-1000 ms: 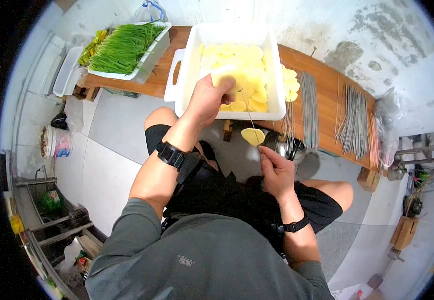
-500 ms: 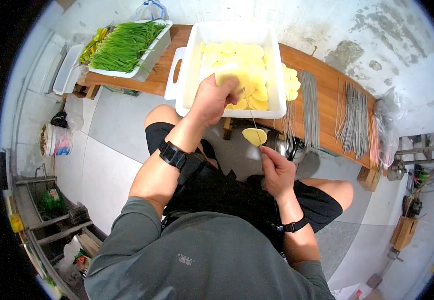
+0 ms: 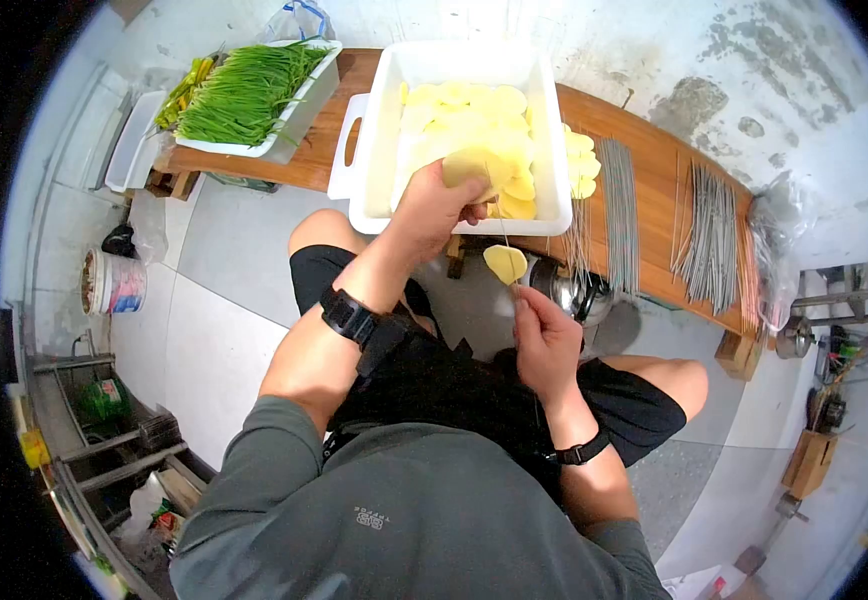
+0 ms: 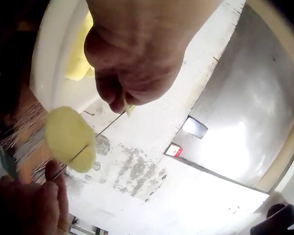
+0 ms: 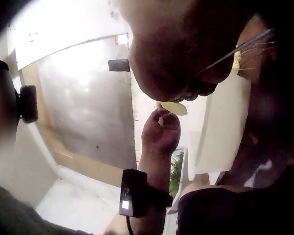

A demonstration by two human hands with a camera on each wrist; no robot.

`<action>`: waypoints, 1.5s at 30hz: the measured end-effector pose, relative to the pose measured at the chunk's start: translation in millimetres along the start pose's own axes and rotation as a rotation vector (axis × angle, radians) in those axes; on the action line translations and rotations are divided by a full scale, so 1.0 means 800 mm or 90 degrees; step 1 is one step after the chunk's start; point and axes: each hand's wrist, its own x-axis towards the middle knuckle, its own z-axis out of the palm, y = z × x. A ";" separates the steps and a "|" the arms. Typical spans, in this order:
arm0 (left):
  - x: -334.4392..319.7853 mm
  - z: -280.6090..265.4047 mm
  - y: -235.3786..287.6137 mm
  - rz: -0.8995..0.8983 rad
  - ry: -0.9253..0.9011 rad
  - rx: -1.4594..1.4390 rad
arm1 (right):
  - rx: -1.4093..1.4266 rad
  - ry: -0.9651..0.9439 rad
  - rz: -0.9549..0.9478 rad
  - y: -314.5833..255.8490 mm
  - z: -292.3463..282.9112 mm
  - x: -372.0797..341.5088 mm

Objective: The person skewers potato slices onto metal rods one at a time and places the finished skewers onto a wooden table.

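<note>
My left hand point(image 3: 432, 212) pinches a thin yellow potato slice point(image 3: 476, 170) over the near edge of the white tub point(image 3: 561, 190). Between the hands runs a thin metal skewer point(image 4: 110, 126), its far end at the left fingers. One oval potato slice point(image 4: 63, 132) is threaded on it, just beyond the right fingertips. The right hand point(image 3: 549, 342) grips the skewer's lower part, below and to the right of the left hand. Inside the tub lie many more potato slices point(image 3: 509, 105). In the right wrist view the held slice point(image 5: 176, 108) shows edge-on.
Bundles of metal skewers point(image 3: 619, 220) lie on the wooden bench point(image 3: 659, 150), beside stacked potato slices point(image 3: 581, 165). Green chives point(image 3: 249, 95) fill a tray at the left. A metal pot point(image 3: 579, 295) stands below the bench, and a bucket point(image 3: 114, 282) is on the floor.
The left hand has come slightly down and right with its slice. The right hand has shifted a little up and left, and the threaded slice has tilted on the skewer.
</note>
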 end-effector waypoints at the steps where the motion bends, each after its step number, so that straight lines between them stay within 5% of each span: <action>1: 0.000 0.002 0.000 -0.001 -0.001 0.000 | -0.001 0.003 0.014 -0.006 0.001 0.002; 6: 0.003 0.014 -0.005 0.085 0.056 -0.118 | -0.024 0.012 0.025 -0.008 0.001 0.008; 24: 0.002 0.025 -0.007 0.175 0.078 -0.059 | 0.026 0.040 0.052 -0.010 0.004 0.000; 31: -0.012 0.032 -0.006 0.102 0.055 0.054 | 0.118 0.025 0.086 -0.025 0.006 0.009; 37: -0.008 0.039 -0.026 0.121 0.037 -0.097 | 0.160 0.017 0.131 -0.022 0.000 0.024; 40: -0.012 0.042 -0.027 0.126 0.041 0.021 | 0.183 0.008 0.145 -0.027 -0.002 0.026; 45: -0.015 0.047 -0.026 0.092 -0.001 -0.188 | 0.214 0.004 0.127 -0.019 -0.004 0.028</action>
